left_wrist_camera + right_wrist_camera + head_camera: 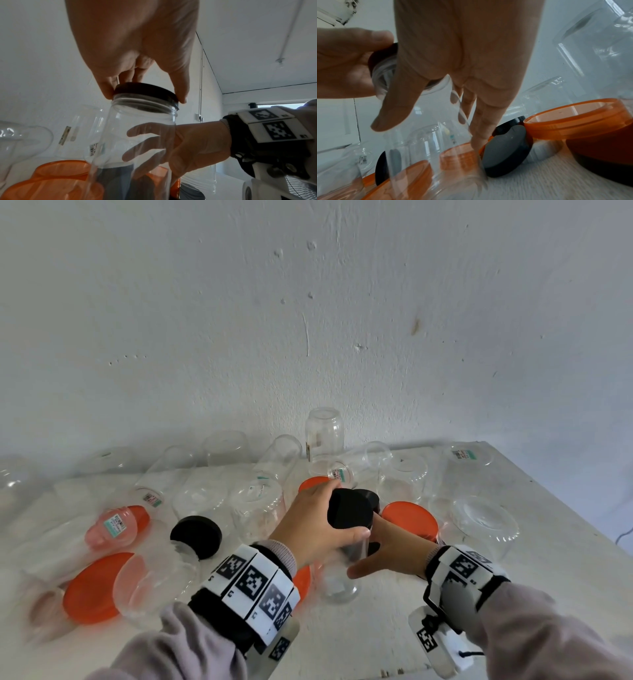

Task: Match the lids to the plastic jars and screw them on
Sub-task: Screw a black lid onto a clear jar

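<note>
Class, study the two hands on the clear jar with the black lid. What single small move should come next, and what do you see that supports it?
Probably a twist of the black lid by the left hand, whose fingertips grip its rim. The lid already sits on the mouth of the clear jar, and the right hand wraps the jar's body to steady it. Whether it is fully tight cannot be told.

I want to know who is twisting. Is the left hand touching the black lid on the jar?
Touching. In the left wrist view the left hand pinches the black lid by its rim, atop the clear jar.
</note>
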`<state>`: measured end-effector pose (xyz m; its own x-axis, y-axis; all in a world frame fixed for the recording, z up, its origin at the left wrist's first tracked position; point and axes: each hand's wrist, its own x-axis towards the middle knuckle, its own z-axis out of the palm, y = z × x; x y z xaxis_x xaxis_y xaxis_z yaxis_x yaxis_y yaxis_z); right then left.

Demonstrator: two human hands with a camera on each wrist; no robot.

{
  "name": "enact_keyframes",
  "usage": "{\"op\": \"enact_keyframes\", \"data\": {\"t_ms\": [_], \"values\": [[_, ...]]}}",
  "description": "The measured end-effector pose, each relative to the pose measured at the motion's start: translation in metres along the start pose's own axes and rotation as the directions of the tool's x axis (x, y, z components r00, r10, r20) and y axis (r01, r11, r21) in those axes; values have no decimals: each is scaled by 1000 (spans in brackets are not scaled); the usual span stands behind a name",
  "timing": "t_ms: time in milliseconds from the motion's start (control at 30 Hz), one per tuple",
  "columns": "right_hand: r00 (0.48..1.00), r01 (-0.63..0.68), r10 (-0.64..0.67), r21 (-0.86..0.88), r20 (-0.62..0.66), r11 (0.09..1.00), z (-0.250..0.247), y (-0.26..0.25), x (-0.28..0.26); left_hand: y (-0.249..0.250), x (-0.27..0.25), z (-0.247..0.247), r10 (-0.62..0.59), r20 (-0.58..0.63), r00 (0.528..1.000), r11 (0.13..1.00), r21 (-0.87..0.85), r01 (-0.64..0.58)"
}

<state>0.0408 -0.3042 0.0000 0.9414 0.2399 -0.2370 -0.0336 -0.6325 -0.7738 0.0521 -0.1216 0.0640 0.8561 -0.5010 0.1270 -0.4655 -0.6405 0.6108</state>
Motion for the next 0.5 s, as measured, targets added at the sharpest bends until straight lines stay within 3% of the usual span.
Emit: {"op": "enact_keyframes", "data": {"t_ms": [133, 333, 400, 500], "values": [[1000, -13, 14, -57, 6, 998, -4, -4, -4, -6, -2, 1, -6, 37, 999, 998, -65, 8], [998, 65, -64, 36, -26, 997, -44, -38, -25, -37, -15, 7, -76, 106, 991, 921, -373, 110], [994, 101, -102, -43, -33, 994, -51, -58, -29, -42, -19, 16, -89, 139, 986, 889, -435, 142], [992, 121, -124, -266, 6, 956, -46, -88, -27, -43, -22, 29, -102, 92, 990, 878, -460, 133]]}}
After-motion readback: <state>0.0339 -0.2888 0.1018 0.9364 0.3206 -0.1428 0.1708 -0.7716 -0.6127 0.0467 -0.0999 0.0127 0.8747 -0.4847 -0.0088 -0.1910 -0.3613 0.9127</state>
